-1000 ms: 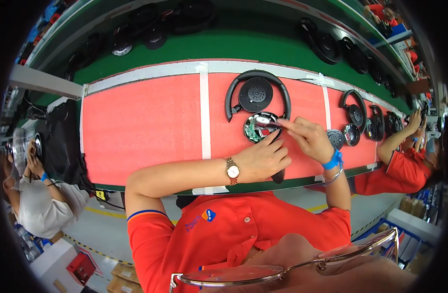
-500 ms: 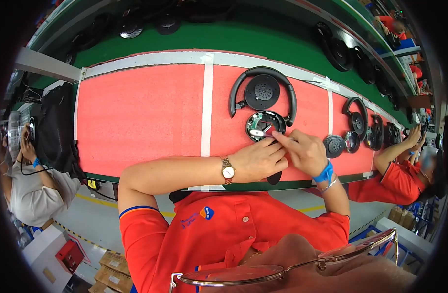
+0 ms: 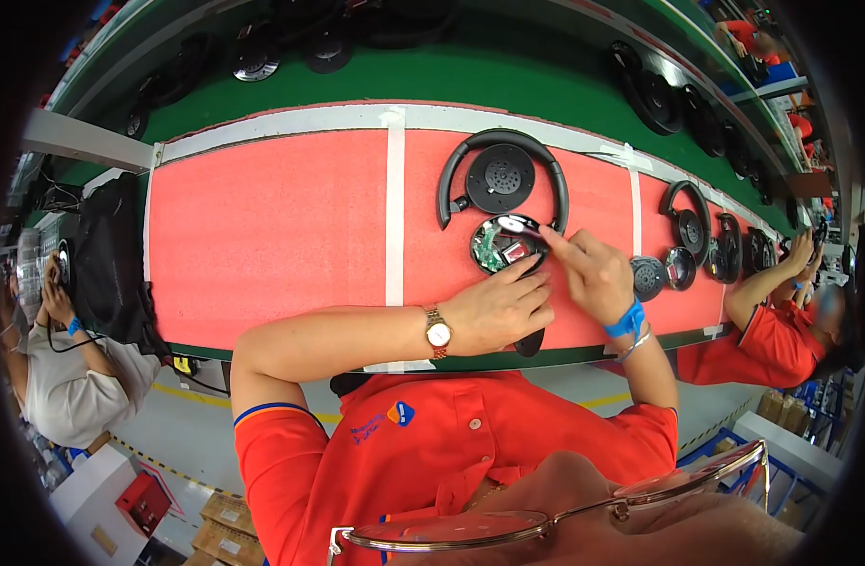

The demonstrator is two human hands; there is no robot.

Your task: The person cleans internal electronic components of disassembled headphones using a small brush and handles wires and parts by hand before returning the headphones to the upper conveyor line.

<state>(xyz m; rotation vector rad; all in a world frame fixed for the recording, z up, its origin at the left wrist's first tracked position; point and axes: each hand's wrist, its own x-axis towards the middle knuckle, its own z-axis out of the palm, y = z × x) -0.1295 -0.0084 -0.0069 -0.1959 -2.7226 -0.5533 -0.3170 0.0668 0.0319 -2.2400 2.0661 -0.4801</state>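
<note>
A black over-ear headphone (image 3: 557,174) lies on the pink mat, its speaker plate (image 3: 501,177) inside the band. Below it sits an opened ear cup (image 3: 489,247) with a green circuit board and a small red-and-silver part showing inside. My left hand (image 3: 499,309), wearing a gold watch, has its bent fingers at the cup's lower rim. My right hand (image 3: 595,281), with a blue wristband, pinches a thin stick-like tool with a white oval end (image 3: 513,224) over the cup's upper part. A dark rounded piece (image 3: 529,343) shows partly beneath my left hand.
More headphones (image 3: 687,231) and a loose speaker plate (image 3: 648,278) lie to the right. Others rest on the green belt (image 3: 536,75) behind. A black cloth (image 3: 112,255) hangs at the left. Co-workers sit on both sides.
My right hand has moved slightly up, and the tool's white end has gone from the cup's lower left to its upper edge. My left hand stays at the cup.
</note>
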